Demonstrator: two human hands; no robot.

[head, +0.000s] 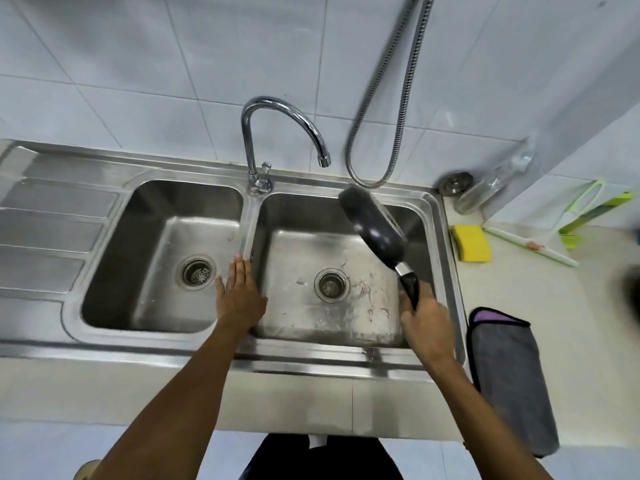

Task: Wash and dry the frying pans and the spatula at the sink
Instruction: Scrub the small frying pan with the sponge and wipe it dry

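Observation:
My right hand grips the black handle of a small dark frying pan. The pan is tilted on edge over the right basin of the steel double sink, its underside facing me. My left hand lies flat with straight fingers on the divider between the two basins. The curved chrome faucet points over the right basin, and no water is seen running. A yellow sponge lies on the counter to the right of the sink. A grey folded cloth with purple lining lies at the counter's front right.
The left basin holds nothing; a ribbed drainboard lies left of it. A metal hose hangs on the tiled wall. A green and white squeegee and a clear bottle sit at the back right. A dark blurred object shows at the right edge.

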